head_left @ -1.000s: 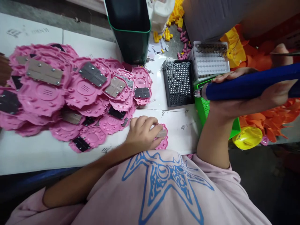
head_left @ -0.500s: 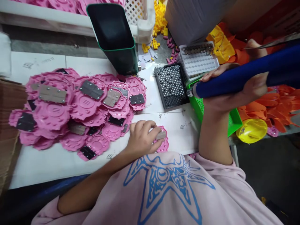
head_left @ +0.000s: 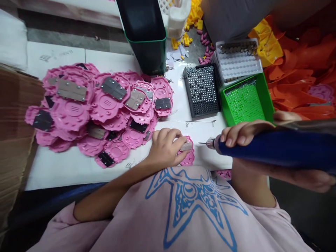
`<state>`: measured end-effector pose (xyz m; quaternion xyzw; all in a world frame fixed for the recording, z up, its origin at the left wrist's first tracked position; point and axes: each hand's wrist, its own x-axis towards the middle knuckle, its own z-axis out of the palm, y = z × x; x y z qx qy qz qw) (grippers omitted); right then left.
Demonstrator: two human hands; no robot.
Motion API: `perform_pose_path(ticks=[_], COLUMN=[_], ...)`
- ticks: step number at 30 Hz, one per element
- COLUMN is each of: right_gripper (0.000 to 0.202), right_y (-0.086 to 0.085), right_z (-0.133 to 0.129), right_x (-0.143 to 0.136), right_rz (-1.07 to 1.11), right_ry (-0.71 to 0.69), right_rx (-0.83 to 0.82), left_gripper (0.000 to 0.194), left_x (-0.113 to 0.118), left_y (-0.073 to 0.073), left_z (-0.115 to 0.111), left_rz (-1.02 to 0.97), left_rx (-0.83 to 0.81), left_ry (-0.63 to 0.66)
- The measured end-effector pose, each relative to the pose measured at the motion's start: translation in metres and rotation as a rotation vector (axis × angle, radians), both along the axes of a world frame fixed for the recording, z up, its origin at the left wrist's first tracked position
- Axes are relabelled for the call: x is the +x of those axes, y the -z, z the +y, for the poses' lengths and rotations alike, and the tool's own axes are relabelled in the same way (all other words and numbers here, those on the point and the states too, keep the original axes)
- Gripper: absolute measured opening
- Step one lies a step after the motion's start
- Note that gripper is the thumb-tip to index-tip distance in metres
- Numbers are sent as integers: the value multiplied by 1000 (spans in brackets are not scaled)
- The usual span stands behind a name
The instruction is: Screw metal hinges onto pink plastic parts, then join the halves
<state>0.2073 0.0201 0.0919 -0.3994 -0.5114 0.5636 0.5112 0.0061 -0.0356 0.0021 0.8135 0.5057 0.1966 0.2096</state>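
My left hand (head_left: 168, 147) holds down a pink plastic part (head_left: 188, 159) with a small grey plate (head_left: 187, 146) on it, lying on the white table surface. Its fingers curl over the part's left side and hide some of it. Wrapped in my right hand (head_left: 244, 133) is a blue electric screwdriver (head_left: 273, 147). The thin bit points left, a short way to the right of the pink part and apart from it. Left of my left hand lies a pile of similar pink parts (head_left: 107, 105), many bearing grey, tan or black plates fixed with screws.
A black screw tray (head_left: 202, 91) and a green screw tray (head_left: 246, 101) stand ahead. Behind are a white compartment box (head_left: 237, 63) and a tall dark bin (head_left: 147, 38). Yellow pieces (head_left: 195, 14) and orange parts (head_left: 294, 87) lie farther back; a cardboard box (head_left: 18, 140) borders the left.
My right hand has brought the screwdriver from over the trays down toward the pink part. My left hand stays on that part. The whole view has shifted slightly.
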Motion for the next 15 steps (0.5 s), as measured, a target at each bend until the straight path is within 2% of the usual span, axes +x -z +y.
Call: perform_pose_path(ticks=[2,6,11,15], right_gripper=[54,57,54,61], right_y=[7,14,14,16], right_z=[-16,-35,-39,-40], right_x=[-6,-14,-18,-19], right_rz=[75,98,101,124], right_ry=[51,40,56,67], right_rx=[121,74,33,51], left_gripper=[24,25,25,24], left_x=[0,0,0,0], left_y=[0,0,-1,-1], left_z=[0,0,1,1], left_rz=[0,6,9,14], left_rx=[6,15,26,23], left_ry=[2,4,7,12])
